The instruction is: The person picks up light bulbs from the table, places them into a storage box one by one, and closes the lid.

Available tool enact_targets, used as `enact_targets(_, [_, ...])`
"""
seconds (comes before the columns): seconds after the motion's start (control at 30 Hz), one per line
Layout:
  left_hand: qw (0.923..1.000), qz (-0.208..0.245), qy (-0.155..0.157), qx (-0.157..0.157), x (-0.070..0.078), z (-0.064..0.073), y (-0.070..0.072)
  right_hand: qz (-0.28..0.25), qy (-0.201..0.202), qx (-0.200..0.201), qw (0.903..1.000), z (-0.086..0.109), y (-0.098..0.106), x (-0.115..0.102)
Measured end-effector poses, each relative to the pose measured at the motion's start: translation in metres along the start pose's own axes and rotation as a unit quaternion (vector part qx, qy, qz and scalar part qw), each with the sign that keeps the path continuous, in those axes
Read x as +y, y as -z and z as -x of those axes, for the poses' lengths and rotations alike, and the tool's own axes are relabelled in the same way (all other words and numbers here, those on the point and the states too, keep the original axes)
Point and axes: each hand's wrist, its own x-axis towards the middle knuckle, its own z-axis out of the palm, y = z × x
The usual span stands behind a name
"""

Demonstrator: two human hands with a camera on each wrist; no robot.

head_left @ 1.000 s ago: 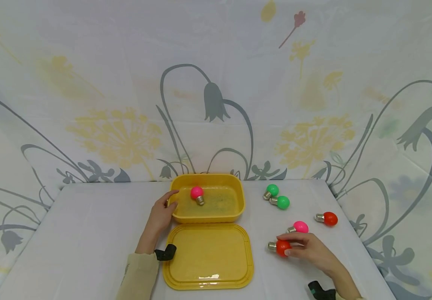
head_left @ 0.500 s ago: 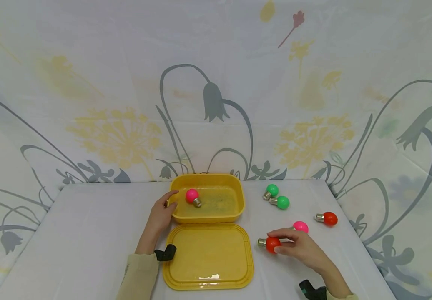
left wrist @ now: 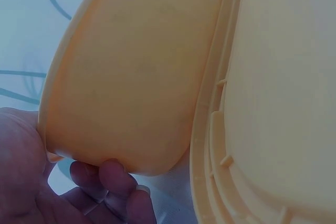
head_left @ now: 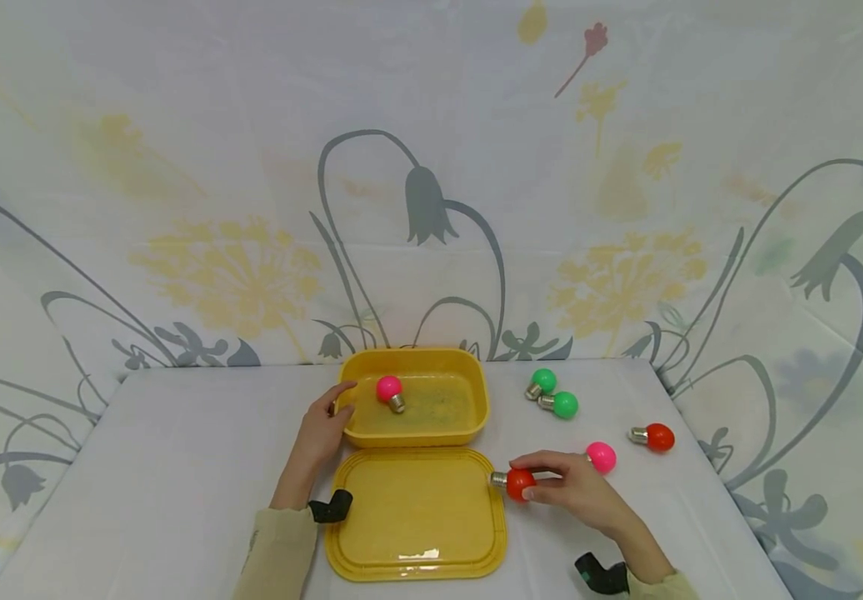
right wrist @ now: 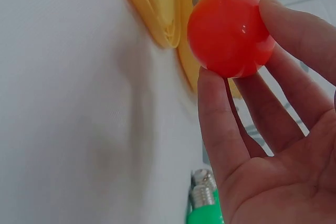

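White table (head_left: 177, 467), floral bg (head_left: 431, 100). My R hand (head_left: 577, 492) pinches red bulb (head_left: 520, 484) by its globe (right wrist: 228, 32), best hold imo: prob light, slick, fragile. It's by right edge of lid (head_left: 416, 508); L hand (head_left: 326, 421) curled on left rim of tub (head_left: 416, 439).

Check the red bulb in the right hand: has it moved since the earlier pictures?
Yes: in the head view, the held red bulb has moved left, toward the stationary yellow lid.
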Motion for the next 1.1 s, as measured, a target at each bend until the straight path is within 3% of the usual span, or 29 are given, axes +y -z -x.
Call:
enact_targets(0.57, [1.0000,-0.002,-0.007,0.002,-0.001,-0.001,0.000,0.004,0.000,0.002,1.0000,-0.014,-0.006,-0.015])
enact_targets(0.83, [1.0000,0.008,-0.004,-0.004,-0.001,0.000,0.001,-0.023,0.006,0.029,0.9993,-0.020,-0.013,-0.019])
enact_targets(1.1, [0.9999,0.008,-0.003,-0.006,-0.001,0.000,0.001,-0.015,0.019,0.060,0.9979,-0.029,-0.015,-0.021])
